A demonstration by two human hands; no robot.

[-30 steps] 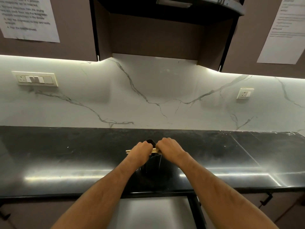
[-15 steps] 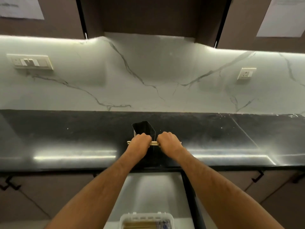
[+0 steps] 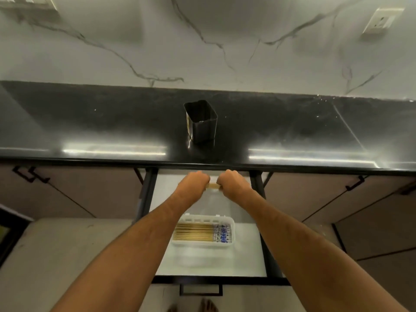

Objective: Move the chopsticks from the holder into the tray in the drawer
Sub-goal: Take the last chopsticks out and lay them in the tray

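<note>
Both hands are out over the open drawer (image 3: 245, 251), and they've got a bundle of chopsticks (image 3: 212, 186) held level between them, crosswise, with only a short pale stretch of wood showing in the gap. The left hand (image 3: 195, 181) has its fingers curled tight around one end, and the right hand (image 3: 231, 182) is clamped around the other end in the same way, knuckles up, fists almost touching. They hang just in front of the desk (image 3: 90, 122) edge, above the far part of the drawer's white floor. Nearer the person, between the two forearms, sits the white tray (image 3: 230, 221), and it's loaded: a neat row of chopsticks lies flat inside, pale wood to the left, blue-and-white patterned ends to the right. The held bundle is well clear of that tray, up in the air and not touching it. Back on the dark, glossy desk stands the black holder (image 3: 202, 126), upright, its square mouth open to the camera; how much is left inside, I cannot tell. Behind it runs the veined marble wall (image 3: 225, 52), with a socket (image 3: 380, 20) up at the right. The drawer's black handle (image 3: 201, 290) shows at the bottom edge, and bare toes (image 3: 209, 307) peek out on the floor below.
</note>
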